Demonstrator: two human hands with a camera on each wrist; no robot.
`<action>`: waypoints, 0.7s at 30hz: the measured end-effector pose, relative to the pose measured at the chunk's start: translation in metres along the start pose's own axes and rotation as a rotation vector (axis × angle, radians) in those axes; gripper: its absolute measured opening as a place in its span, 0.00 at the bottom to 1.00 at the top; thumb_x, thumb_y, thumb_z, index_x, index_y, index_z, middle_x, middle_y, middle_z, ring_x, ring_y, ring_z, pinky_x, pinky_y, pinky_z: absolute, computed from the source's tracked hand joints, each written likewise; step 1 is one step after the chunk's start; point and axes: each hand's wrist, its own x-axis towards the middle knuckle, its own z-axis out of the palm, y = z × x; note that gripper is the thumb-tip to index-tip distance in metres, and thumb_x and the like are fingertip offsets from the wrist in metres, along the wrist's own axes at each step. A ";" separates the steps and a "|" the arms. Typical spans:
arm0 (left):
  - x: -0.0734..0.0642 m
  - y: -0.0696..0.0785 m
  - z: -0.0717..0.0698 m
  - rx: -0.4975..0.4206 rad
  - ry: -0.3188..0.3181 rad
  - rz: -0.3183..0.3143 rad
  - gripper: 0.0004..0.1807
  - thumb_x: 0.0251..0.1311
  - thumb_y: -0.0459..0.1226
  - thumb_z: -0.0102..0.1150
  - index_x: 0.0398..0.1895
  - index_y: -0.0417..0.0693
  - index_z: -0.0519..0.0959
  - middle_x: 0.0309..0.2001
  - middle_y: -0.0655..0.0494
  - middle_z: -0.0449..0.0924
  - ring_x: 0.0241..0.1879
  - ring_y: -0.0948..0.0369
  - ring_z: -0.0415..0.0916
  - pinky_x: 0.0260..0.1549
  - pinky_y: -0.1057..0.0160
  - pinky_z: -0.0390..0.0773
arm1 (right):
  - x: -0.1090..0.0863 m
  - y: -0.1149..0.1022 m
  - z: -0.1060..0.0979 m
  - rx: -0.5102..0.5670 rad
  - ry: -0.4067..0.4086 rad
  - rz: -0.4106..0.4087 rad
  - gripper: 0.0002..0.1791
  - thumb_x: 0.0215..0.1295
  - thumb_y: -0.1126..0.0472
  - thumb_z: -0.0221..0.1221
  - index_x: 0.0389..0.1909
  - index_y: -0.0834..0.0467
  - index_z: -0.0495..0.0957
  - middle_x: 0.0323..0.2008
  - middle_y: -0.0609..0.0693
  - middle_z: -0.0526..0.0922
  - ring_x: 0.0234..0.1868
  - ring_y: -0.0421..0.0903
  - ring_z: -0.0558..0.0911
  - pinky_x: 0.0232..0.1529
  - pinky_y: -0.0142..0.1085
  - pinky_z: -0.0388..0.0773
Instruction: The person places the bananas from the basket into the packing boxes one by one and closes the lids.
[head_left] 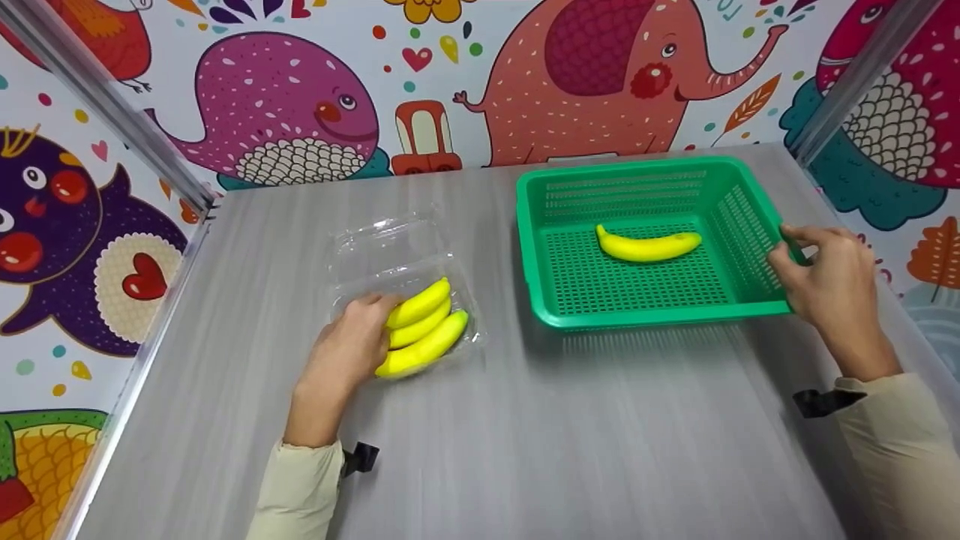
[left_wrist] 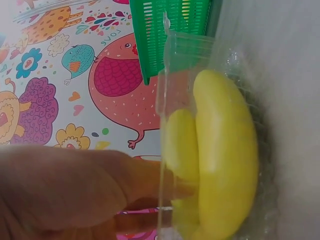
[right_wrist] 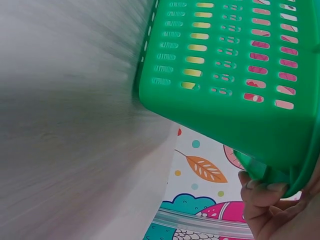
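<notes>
Three yellow bananas (head_left: 427,349) lie side by side in a clear plastic clamshell box (head_left: 390,240), its lid folded back. My left hand (head_left: 351,341) is at the box's left side and grips the left end of the uppermost banana (left_wrist: 182,145); the fingertips are partly hidden. On the right, a green perforated basket (head_left: 536,255) holds a single banana (head_left: 649,246). With my right hand (head_left: 832,289) I grip the basket's right rim, thumb and fingers around its edge, also seen in the right wrist view, where the hand (right_wrist: 272,207) is below the basket's corner.
Both containers stand on a grey wood-grain table (head_left: 525,450). Cartoon-printed panels (head_left: 300,97) rise at the back and both sides. Metal corner posts (head_left: 135,105) stand at the back left and back right.
</notes>
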 end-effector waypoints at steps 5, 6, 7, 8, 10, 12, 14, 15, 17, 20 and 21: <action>0.000 -0.001 0.000 0.012 0.025 -0.002 0.23 0.66 0.20 0.56 0.61 0.40 0.85 0.54 0.39 0.87 0.53 0.42 0.87 0.40 0.39 0.89 | 0.000 0.001 -0.001 0.011 -0.011 -0.010 0.24 0.78 0.56 0.56 0.65 0.67 0.83 0.61 0.74 0.83 0.53 0.66 0.78 0.33 0.19 0.58; 0.000 -0.002 0.001 0.014 0.027 -0.004 0.23 0.66 0.20 0.56 0.61 0.40 0.85 0.54 0.39 0.87 0.53 0.41 0.87 0.40 0.39 0.89 | 0.000 0.002 -0.001 0.015 -0.011 -0.014 0.24 0.77 0.56 0.56 0.65 0.67 0.83 0.61 0.74 0.83 0.52 0.66 0.78 0.31 0.17 0.57; 0.000 -0.002 0.001 0.015 0.025 -0.008 0.22 0.66 0.21 0.57 0.61 0.39 0.85 0.55 0.39 0.87 0.54 0.41 0.87 0.41 0.38 0.89 | 0.000 0.002 -0.001 0.018 -0.010 -0.018 0.24 0.77 0.56 0.56 0.65 0.67 0.83 0.61 0.74 0.83 0.51 0.66 0.79 0.31 0.16 0.57; 0.000 -0.003 0.001 0.015 0.022 -0.010 0.22 0.66 0.21 0.57 0.61 0.39 0.85 0.55 0.38 0.87 0.54 0.41 0.87 0.41 0.38 0.89 | 0.000 0.002 -0.001 0.020 -0.009 -0.020 0.24 0.77 0.56 0.57 0.65 0.67 0.83 0.61 0.74 0.83 0.50 0.65 0.79 0.31 0.15 0.57; 0.000 -0.004 0.001 0.019 0.019 -0.015 0.22 0.67 0.22 0.58 0.62 0.39 0.85 0.56 0.38 0.87 0.55 0.40 0.87 0.42 0.38 0.89 | 0.000 0.002 -0.001 0.022 -0.011 -0.019 0.24 0.77 0.56 0.57 0.65 0.66 0.83 0.61 0.74 0.83 0.50 0.65 0.79 0.31 0.15 0.57; 0.000 -0.004 -0.001 0.021 0.019 -0.020 0.21 0.67 0.23 0.60 0.62 0.38 0.85 0.57 0.37 0.87 0.57 0.40 0.86 0.45 0.38 0.89 | 0.000 0.002 0.000 0.021 -0.014 -0.015 0.24 0.78 0.56 0.57 0.65 0.66 0.83 0.61 0.73 0.83 0.51 0.65 0.79 0.32 0.15 0.57; -0.001 -0.002 -0.003 0.019 0.024 -0.022 0.21 0.67 0.25 0.63 0.63 0.38 0.84 0.59 0.37 0.86 0.58 0.39 0.86 0.47 0.38 0.89 | 0.000 0.002 0.000 0.014 -0.015 -0.007 0.24 0.78 0.55 0.57 0.65 0.65 0.83 0.62 0.73 0.83 0.53 0.65 0.78 0.33 0.17 0.58; -0.001 -0.001 -0.004 0.019 0.029 -0.021 0.21 0.67 0.26 0.64 0.63 0.38 0.84 0.60 0.37 0.86 0.59 0.39 0.85 0.48 0.39 0.89 | 0.000 0.002 0.000 0.011 -0.016 -0.004 0.24 0.78 0.55 0.56 0.65 0.65 0.83 0.62 0.73 0.83 0.53 0.65 0.78 0.34 0.19 0.58; -0.001 0.003 -0.006 0.024 0.045 -0.012 0.21 0.67 0.27 0.65 0.63 0.39 0.84 0.61 0.37 0.85 0.60 0.38 0.85 0.50 0.38 0.89 | 0.000 0.002 0.000 0.011 -0.008 -0.005 0.24 0.78 0.55 0.57 0.65 0.65 0.83 0.61 0.73 0.83 0.53 0.65 0.78 0.35 0.21 0.58; 0.000 0.013 -0.008 0.036 0.079 0.023 0.20 0.67 0.29 0.67 0.63 0.40 0.85 0.60 0.39 0.86 0.60 0.39 0.85 0.52 0.38 0.88 | 0.000 0.002 0.000 0.016 0.011 -0.020 0.23 0.77 0.57 0.57 0.64 0.65 0.84 0.61 0.73 0.83 0.50 0.66 0.80 0.34 0.21 0.58; 0.000 0.018 -0.009 0.042 0.094 0.040 0.20 0.67 0.29 0.68 0.63 0.40 0.85 0.59 0.39 0.86 0.59 0.39 0.85 0.52 0.38 0.88 | 0.000 0.002 0.000 0.018 0.015 -0.024 0.23 0.77 0.57 0.58 0.64 0.65 0.84 0.61 0.73 0.83 0.49 0.66 0.80 0.34 0.21 0.58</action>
